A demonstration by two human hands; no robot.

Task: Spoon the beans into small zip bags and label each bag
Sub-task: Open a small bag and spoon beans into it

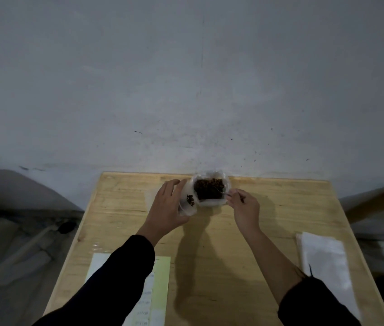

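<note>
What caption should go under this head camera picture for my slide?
The left hand holds a small zip bag beside the bean container while the right hand dips a spoon in.

Arms are extended forward; a bag (187,206) is gripped by the left hand (168,204); a spoon (227,194) is pinched by the right hand (245,209).

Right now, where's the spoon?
Head view, far centre of table: right hand pinches the spoon, tip in the bean tub, beside the bag.
</note>
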